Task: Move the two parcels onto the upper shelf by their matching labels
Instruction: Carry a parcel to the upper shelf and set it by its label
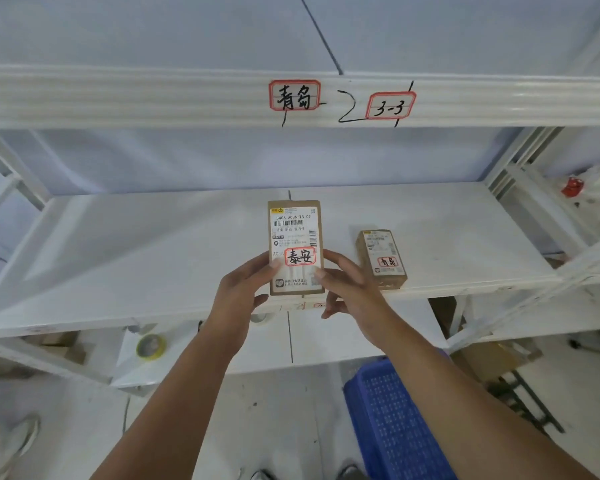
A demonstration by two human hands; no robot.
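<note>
Held parcel: a flat brown cardboard parcel is pinched between both hands, face turned up toward the camera, I'd guess so the tag can be read before it goes anywhere.

Left hand: left hand is clamped on the parcel's left edge, thumb lying across the front near the bottom.

Right hand: right hand grips the right edge the same way, with its lower fingers curled loose below the parcel.

Look of it: white shipping slip with barcodes covers most of the front, plus a red-bordered sticker hand-lettered 泰安.

Second parcel: a smaller, chunkier brown box lies on the middle shelf just past the right hand, not touching it. Its red sticker reads 青岛.

Upper shelf: the rail is well above both hands, carrying a 青岛 tag and a 3-3 tag beside it.

Matching: only the small box has its tag in view up there. No 泰安 tag shows, so the held one probably belongs somewhere out of view.

Progress: neither parcel is on the upper shelf yet.
</note>
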